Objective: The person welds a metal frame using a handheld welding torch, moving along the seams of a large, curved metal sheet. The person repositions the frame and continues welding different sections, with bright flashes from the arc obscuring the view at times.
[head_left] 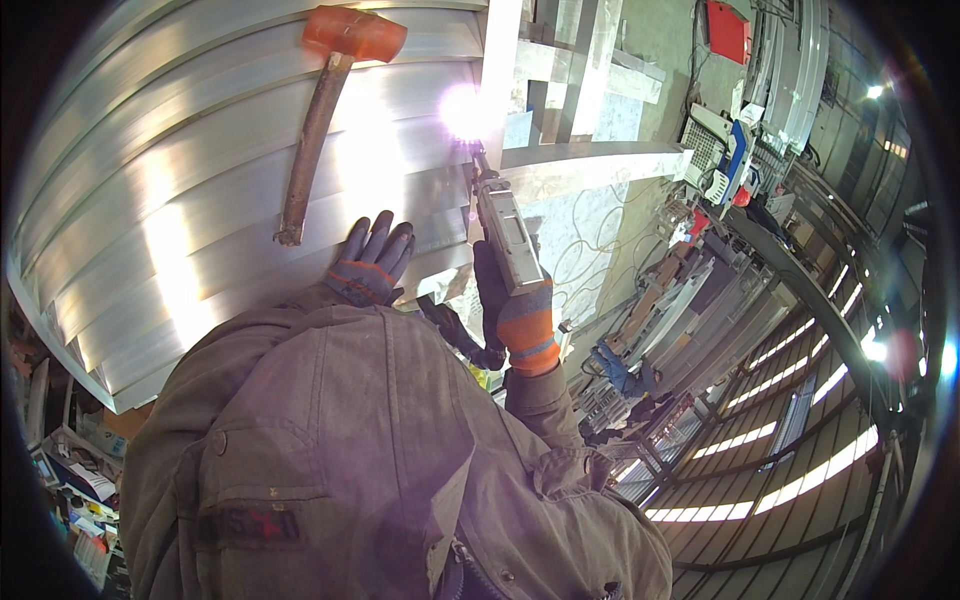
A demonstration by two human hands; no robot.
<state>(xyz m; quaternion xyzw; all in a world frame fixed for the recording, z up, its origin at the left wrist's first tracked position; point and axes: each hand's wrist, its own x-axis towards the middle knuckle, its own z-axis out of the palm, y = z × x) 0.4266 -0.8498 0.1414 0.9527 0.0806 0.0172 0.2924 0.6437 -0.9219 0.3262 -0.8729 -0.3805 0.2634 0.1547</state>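
Note:
My left hand [371,260], in a grey and orange glove, lies flat with fingers apart on a stack of long aluminium profiles [200,200]. My right hand [520,305], in a dark glove with an orange cuff, grips a grey welding torch [503,228]. The torch tip points up at a bright welding arc [463,112] where an upright metal bar [500,70] meets the profiles. A mallet with an orange head and a wooden handle [318,110] rests on the profiles, left of the arc.
A metal frame of bars [590,160] stands beside the arc. A red box [728,30] and a blue and white machine [728,160] sit further right. Racks of metal lengths [680,320] and another person in blue gloves [615,365] are nearby. Clutter lies at lower left [70,470].

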